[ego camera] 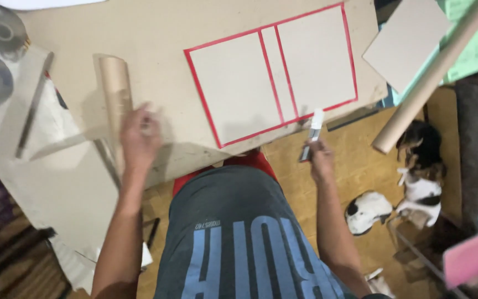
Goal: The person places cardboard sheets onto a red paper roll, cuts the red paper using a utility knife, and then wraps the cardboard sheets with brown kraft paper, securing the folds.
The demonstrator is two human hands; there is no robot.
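My left hand (139, 135) rests on the brown paper-covered worktable (156, 39), its fingers against a small roll of brown paper (115, 91). My right hand (320, 156) hovers at the table's near edge and grips a utility knife (313, 133) with its blade end pointing up toward the boards. Ahead lies a red sheet (215, 132) with grey boards (236, 88) laid on it: two large panels and a narrow strip between them, with red showing around each.
A loose grey board (408, 44) lies at the far right over green sheets (474, 55). A long cardboard tube (432, 75) leans across them. A metal ruler (33, 105) sits left. A spotted dog (416, 182) lies on the wooden floor right.
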